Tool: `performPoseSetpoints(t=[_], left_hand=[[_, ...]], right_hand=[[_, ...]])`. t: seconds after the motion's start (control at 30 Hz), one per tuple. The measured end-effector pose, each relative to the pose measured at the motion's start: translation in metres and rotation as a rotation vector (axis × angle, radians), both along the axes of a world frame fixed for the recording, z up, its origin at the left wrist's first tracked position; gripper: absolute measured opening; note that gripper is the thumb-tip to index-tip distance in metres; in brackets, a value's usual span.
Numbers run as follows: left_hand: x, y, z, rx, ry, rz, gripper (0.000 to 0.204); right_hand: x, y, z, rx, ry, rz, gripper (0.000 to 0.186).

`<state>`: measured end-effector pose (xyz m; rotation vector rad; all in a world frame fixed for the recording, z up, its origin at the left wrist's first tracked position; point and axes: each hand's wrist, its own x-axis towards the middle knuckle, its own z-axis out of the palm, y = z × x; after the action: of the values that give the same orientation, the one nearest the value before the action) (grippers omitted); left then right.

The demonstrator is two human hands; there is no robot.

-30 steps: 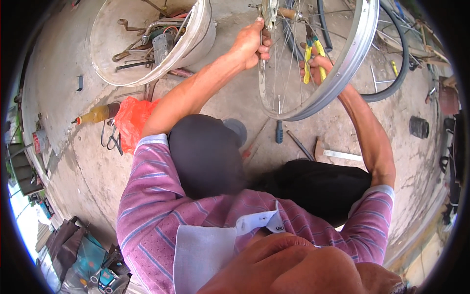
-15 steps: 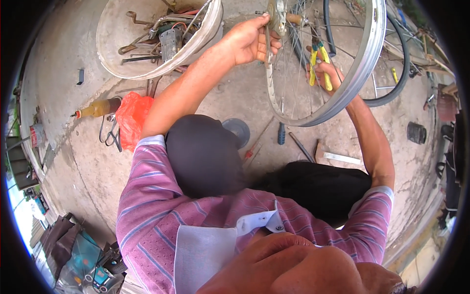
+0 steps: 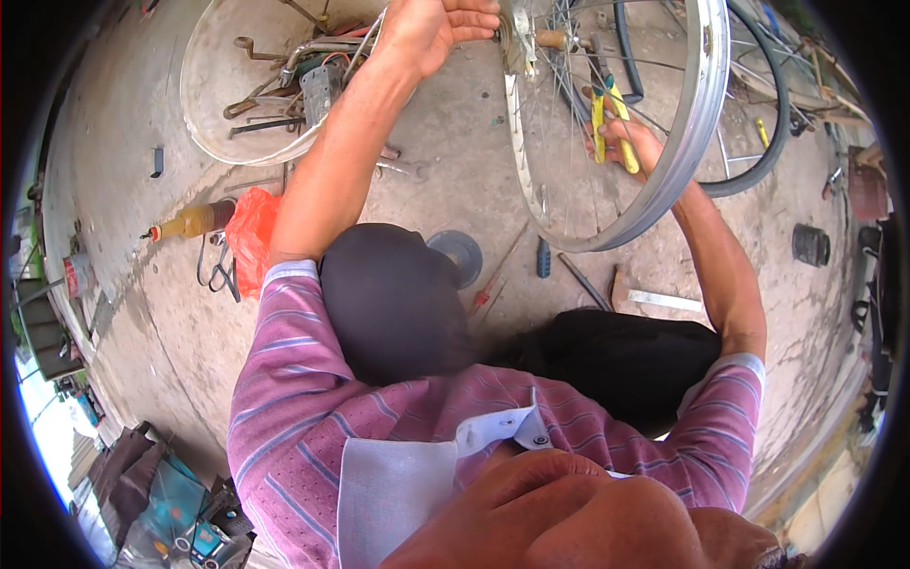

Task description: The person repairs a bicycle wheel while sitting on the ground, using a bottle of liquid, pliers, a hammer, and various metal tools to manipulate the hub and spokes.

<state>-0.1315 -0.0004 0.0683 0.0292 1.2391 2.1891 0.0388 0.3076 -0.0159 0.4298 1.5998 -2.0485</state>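
Head view, and there I had it: the wheel [image 3: 659, 194], on the far side, right of centre, its hub [image 3: 552, 39] out toward the far edge. My right hand [image 3: 637, 144], seen through the wheel, had its fingers curled round the pliers [image 3: 598, 123], handles part spread, tip near the hub's right end; contact, I couldn't tell! Best, I judged, to steady the wheel, set the pliers square and mind the knuckles. Over left, my left hand [image 3: 425, 33] reached far, fingers nearly straight, tips by the wheel; gripping or not, I couldn't tell.
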Motion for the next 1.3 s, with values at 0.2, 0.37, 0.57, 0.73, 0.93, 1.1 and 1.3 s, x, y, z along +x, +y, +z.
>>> performPoseSetpoints(t=[0.2,0.37,0.57,0.73,0.93,1.1,1.3], left_hand=[[0.009,0.001,-0.039,-0.796,0.977,0.231,0.036],[0.019,-0.004,-0.061,-0.898,1.095,0.076,0.04],[0.01,0.001,-0.071,-0.825,1.191,0.072,0.031],[-0.003,0.002,-0.076,-0.903,1.27,0.041,0.029],[0.018,0.017,-0.061,-0.871,0.919,0.029,0.033],[0.009,0.007,-0.077,-0.761,1.139,0.214,0.037],[-0.008,0.012,-0.079,-0.833,0.701,-0.181,0.032]], right_hand=[[0.003,-0.004,0.009,0.031,-0.011,-0.005,0.05],[-0.002,0.005,0.002,0.047,-0.043,0.022,0.059],[-0.005,0.004,0.007,0.058,-0.006,0.04,0.065],[-0.007,0.004,0.01,0.087,-0.02,0.052,0.066],[-0.004,0.014,-0.003,0.119,-0.036,0.035,0.065],[-0.008,0.007,0.001,0.114,-0.036,0.042,0.067],[-0.002,0.003,0.004,0.11,-0.03,0.014,0.063]])
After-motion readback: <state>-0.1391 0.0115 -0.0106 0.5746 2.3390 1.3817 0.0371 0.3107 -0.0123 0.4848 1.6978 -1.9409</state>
